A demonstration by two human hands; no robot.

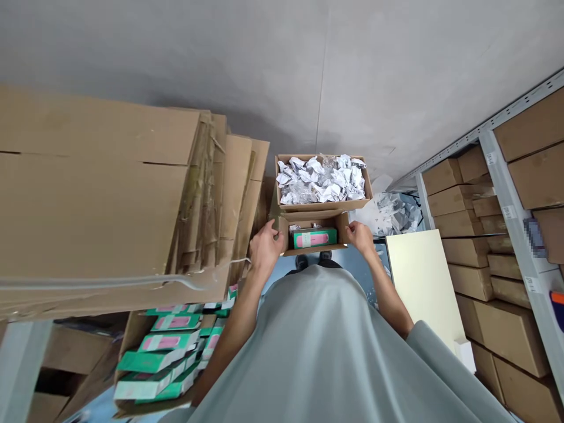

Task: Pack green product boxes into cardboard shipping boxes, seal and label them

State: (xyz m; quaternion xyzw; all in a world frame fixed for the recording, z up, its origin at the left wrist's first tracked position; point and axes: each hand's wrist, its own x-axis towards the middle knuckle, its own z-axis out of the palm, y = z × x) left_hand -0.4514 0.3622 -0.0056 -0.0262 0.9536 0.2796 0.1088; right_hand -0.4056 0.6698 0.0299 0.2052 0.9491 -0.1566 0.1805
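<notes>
A small open cardboard box point(341, 226) hangs in front of my body, gripped at both ends. My left hand point(267, 247) curls round its left side and my right hand point(360, 237) clasps its right side. Inside lies a green and pink product carton point(314, 238) with a bit of crumpled paper behind it. Just beyond, on the grey floor, stands a bigger cardboard box point(324, 205) filled with crumpled white paper point(321, 178).
Flattened cardboard sheets point(110, 194) are stacked high at my left. Below them an open box point(132, 335) holds several green and pink cartons point(170, 352). Metal shelving point(506, 194) with brown boxes runs along the right. A cream board point(423, 282) and a bag of crumpled paper point(394, 214) lie beside it.
</notes>
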